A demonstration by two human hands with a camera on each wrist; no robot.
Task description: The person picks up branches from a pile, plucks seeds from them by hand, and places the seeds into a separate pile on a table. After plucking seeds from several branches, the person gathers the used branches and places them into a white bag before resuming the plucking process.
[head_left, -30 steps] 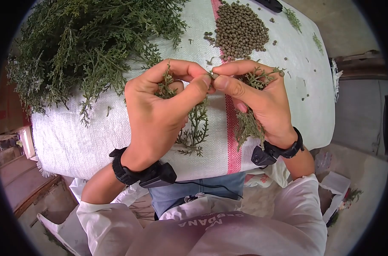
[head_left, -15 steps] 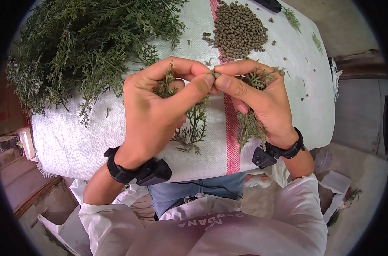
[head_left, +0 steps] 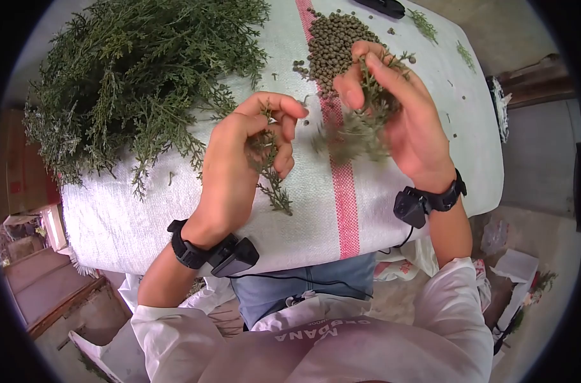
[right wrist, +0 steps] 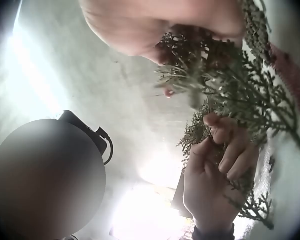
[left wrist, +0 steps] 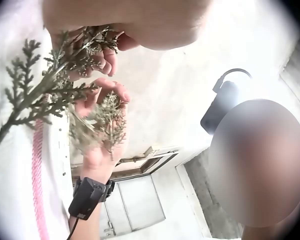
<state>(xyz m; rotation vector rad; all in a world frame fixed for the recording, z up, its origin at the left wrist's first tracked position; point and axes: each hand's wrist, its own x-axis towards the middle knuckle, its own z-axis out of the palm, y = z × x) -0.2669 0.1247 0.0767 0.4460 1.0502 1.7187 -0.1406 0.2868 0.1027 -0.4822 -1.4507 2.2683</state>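
My left hand (head_left: 233,153) has its fingers curled around a green conifer sprig (head_left: 275,191), whose tip hangs below the fingers; its thumb and index finger are apart. To the right, my right hand (head_left: 424,137) is raised near the pile of small round brown cones (head_left: 338,48) and grips a leafy sprig (head_left: 357,137), blurred by motion. One small cone (head_left: 306,122) shows just beside the left index fingertip. In the left wrist view the left hand's sprig (left wrist: 45,97) stretches down and left, with the right hand's sprig (left wrist: 110,120) beyond it.
A large heap of conifer branches (head_left: 137,83) covers the left of a white woven sack (head_left: 131,223) with a red stripe (head_left: 345,204). A black object (head_left: 383,6) lies at the far edge, with loose sprigs (head_left: 422,25) to its right.
Both hands had their fingertips together, pinching a small cone; now they are apart. My right hand has moved up toward the cone pile, turning its sprig, while the left stays lower with its sprig.
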